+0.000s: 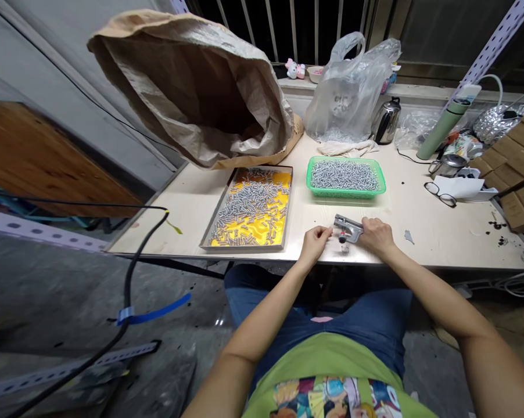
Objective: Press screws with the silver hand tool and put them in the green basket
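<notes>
A small silver metal lever tool [351,227], with a red and black part below its head, stands near the table's front edge. My right hand [376,234] is closed round the tool's right end. Just left of the tool, my left hand [315,241] has thumb and fingers pinched together; whatever they hold is too small to make out. A shallow cardboard tray [284,247] with a yellow lining lies to the left, bearing many loose small silver metal pieces. Behind the tool stands a green plastic basket [347,193], filled with similar silver pieces [344,174].
A large open paper sack [187,87] leans at the back left. Farther back are a clear plastic bag [338,104], a metal kettle [387,121] and a green bottle [444,129]. Glasses [440,194] and cardboard boxes [517,159] sit on the right.
</notes>
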Available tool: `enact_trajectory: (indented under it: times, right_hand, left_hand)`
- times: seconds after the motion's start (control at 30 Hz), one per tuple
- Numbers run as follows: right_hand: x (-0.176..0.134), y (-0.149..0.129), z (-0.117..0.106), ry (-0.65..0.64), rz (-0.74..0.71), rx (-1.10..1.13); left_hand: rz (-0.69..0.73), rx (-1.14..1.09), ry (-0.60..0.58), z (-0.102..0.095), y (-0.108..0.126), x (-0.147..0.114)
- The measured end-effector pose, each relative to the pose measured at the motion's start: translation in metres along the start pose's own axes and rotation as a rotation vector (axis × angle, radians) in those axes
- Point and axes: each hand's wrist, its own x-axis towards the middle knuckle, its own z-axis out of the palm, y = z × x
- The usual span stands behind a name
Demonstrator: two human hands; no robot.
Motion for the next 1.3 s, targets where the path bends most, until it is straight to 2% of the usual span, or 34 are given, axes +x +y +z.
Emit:
enact_trajectory:
  times: [0.07,0.2,0.27,0.37,0.43,0.53,0.63,0.73,0.83,0.9,1.0,1.07,1.13,1.23,1.3]
  right_hand:
    - [0.005,-0.002,-0.003,-0.027,-0.023,0.0]
    - [0.012,-0.005,-0.009,0.007,-0.05,0.001]
    - [0.014,-0.005,-0.012,0.079,-0.06,0.003]
    - [0.014,-0.004,-0.011,0.258,-0.068,0.023]
    - [0.011,-0.002,-0.006,0.348,-0.042,0.05]
    - [0.006,0.004,0.006,0.377,0.06,0.103]
    - [-0.001,0.013,0.02,0.35,0.147,0.146]
    - [-0.005,0.019,0.027,0.343,0.156,0.164]
    - [-0.007,0.02,0.027,0.323,0.16,0.167]
    - [-0.007,0.02,0.025,0.294,0.17,0.164]
    - [-0.008,0.02,0.024,0.277,0.164,0.159]
    - [-0.008,0.021,0.026,0.291,0.146,0.165]
    - [-0.007,0.021,0.028,0.303,0.125,0.177]
    - [-0.005,0.019,0.032,0.317,0.099,0.194]
    - [-0.004,0.017,0.034,0.327,0.085,0.199]
  left_hand:
    - [-0.007,0.005,-0.014,0.0,-0.001,0.0]
    - [-0.051,-0.01,-0.09,0.002,0.007,-0.002]
    - [-0.068,-0.013,-0.146,0.003,0.012,-0.003]
    - [-0.111,-0.025,-0.195,0.005,0.017,-0.004]
    - [-0.165,-0.043,-0.191,0.007,0.018,-0.003]
    - [-0.198,-0.046,-0.128,0.012,0.019,0.005]
    - [-0.076,-0.02,-0.052,0.022,0.033,0.027]
    - [0.075,0.044,-0.023,0.04,0.062,0.064]
    - [0.122,0.124,0.016,0.057,0.092,0.096]
    - [0.14,0.181,0.045,0.059,0.101,0.104]
    - [0.225,0.261,0.028,0.036,0.095,0.09]
    - [0.284,0.332,0.046,0.002,0.086,0.073]
    - [0.292,0.443,0.13,-0.043,0.079,0.056]
    - [0.177,0.68,0.298,-0.108,0.074,0.04]
    - [0.05,0.861,0.34,-0.137,0.072,0.036]
